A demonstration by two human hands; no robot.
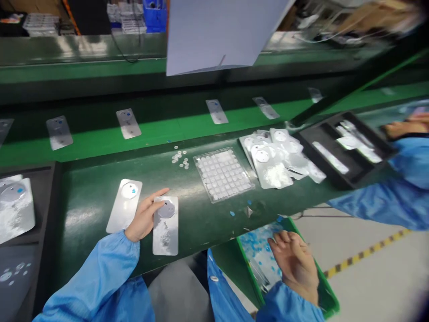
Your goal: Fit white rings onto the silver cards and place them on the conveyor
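The left hand [145,218] lies flat, fingers [157,195] spread and loose, pressing the left edge of a thin grey metal plate [165,226] that rests on the glossy dark green surface [208,214]. The plate is a rounded rectangle with a matte sheen and a raised round disc near its far end. Just beside the hand, on its left, lies a second plate [124,205] of the same shape, tilted, with a small blue dot on its disc.

The right hand [295,261] rests palm down, fingers slightly apart and gripping nothing, inside a green plastic bin [326,297] hung below the surface edge; the bin holds small blue round stickers [256,243].

Beyond lie a clear blister tray [223,174] of small white discs, a few loose discs [181,160], and a fanned pile of plates [273,158]. A black tray [338,150] stands to the right, next to another person's blue sleeve [392,197]. More plates ride spaced apart on the green belt [100,143] behind. A white sheet [221,33] hangs overhead, hiding part of the far side.
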